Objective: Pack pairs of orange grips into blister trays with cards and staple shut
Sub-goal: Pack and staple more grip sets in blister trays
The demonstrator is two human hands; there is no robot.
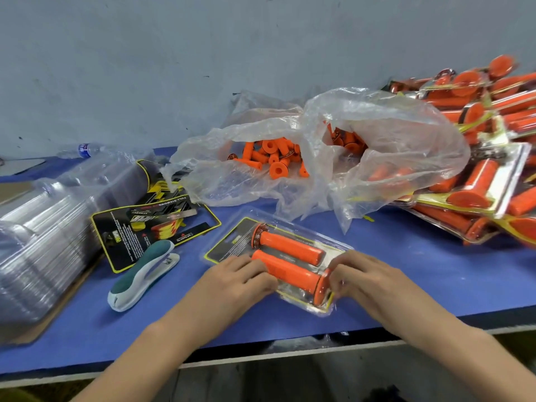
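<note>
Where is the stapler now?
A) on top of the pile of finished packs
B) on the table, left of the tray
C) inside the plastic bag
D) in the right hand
B: the stapler lies on its side on the table, left of the tray.

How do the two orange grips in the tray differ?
The far grip has its flange at left; the near grip, at right. The far grip lies untouched; the left hand presses the near grip and the right hand pinches its flange. Both are orange, side by side in the blister tray.
</note>
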